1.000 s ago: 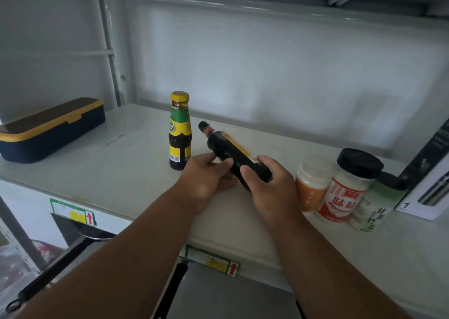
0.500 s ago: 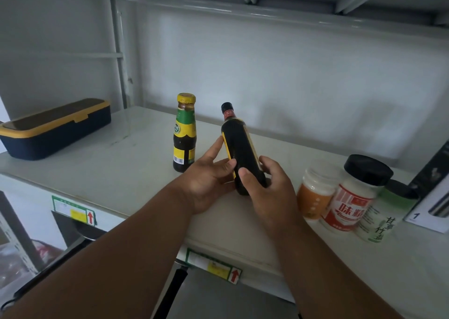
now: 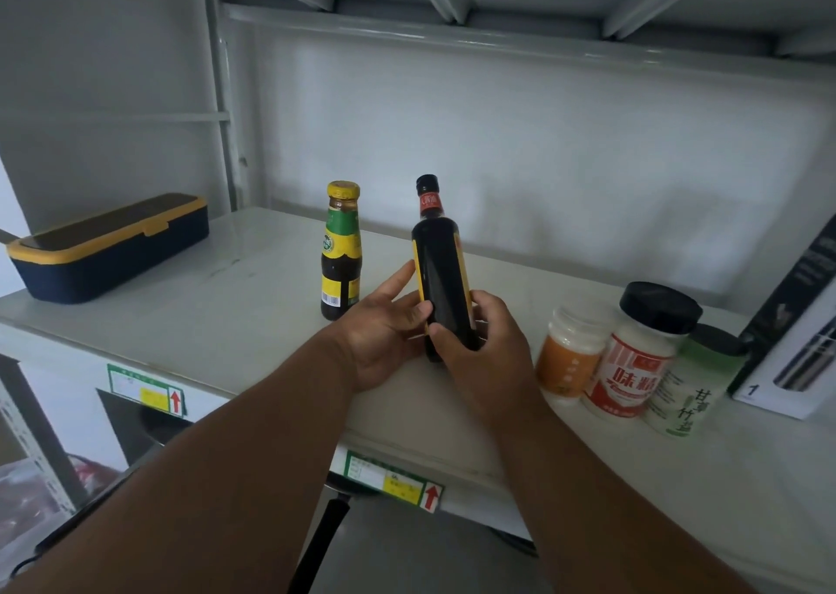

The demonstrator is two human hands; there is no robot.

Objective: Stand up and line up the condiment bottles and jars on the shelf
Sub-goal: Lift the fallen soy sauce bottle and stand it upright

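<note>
Two bottles and three jars stand on the shelf (image 3: pixel 203 304). The dark soy bottle (image 3: pixel 441 272) is near upright at the centre, its base at or just above the shelf near the front edge. The right hand (image 3: pixel 488 349) wraps its fingers and thumb round the lower body; the left hand (image 3: pixel 384 331) steadies it from 9 o'clock with the thumb on the label and forefinger stretched up its side. The yellow-capped bottle (image 3: pixel 341 252) stands just at its 10 o'clock. At 3 o'clock cluster the orange jar (image 3: pixel 570 358), black-lidded red-label jar (image 3: pixel 638 358) and green-label jar (image 3: pixel 692 390), touching. One navy box (image 3: pixel 108 249) sits far at 9 o'clock, bare shelf between; one carton (image 3: pixel 796 335) bounds the right.
</note>
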